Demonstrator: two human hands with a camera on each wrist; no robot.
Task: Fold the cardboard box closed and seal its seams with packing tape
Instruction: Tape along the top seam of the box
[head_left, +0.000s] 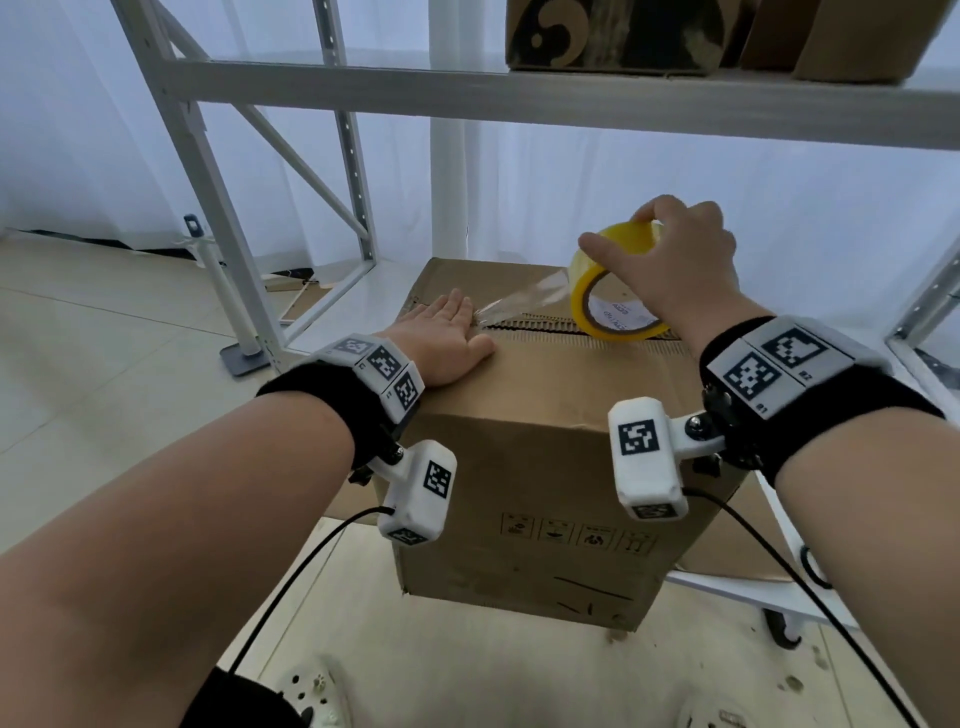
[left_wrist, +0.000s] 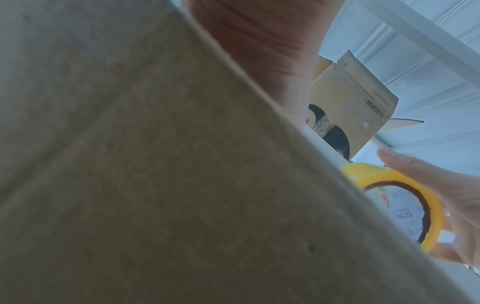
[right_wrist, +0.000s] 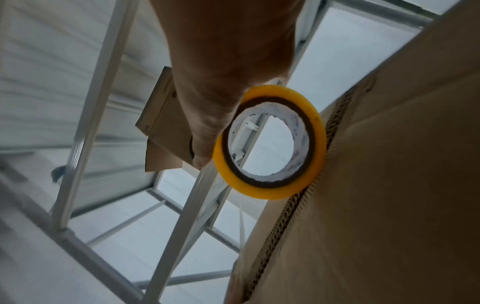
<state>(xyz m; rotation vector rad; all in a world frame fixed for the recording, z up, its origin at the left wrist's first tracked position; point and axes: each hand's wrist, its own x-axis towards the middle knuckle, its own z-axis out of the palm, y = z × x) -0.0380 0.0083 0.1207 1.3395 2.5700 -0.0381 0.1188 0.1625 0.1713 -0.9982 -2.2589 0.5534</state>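
Head view: a brown cardboard box (head_left: 524, 467) stands on the pale tiled floor (head_left: 104, 332) below a white metal shelf rack (head_left: 519, 98), flaps folded shut.
Left hand (head_left: 441, 340): flat, fingers straight, pressing the clear tape strip (head_left: 524, 296) at the centre seam's left end.
Right hand (head_left: 680, 265): grip clamped on the yellow packing tape roll (head_left: 613, 283), upright over the seam.
Shelf: more brown boxes (head_left: 613, 34).

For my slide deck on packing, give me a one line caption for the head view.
Left hand presses the tape end onto the cardboard box while the right hand holds the yellow tape roll over the seam.
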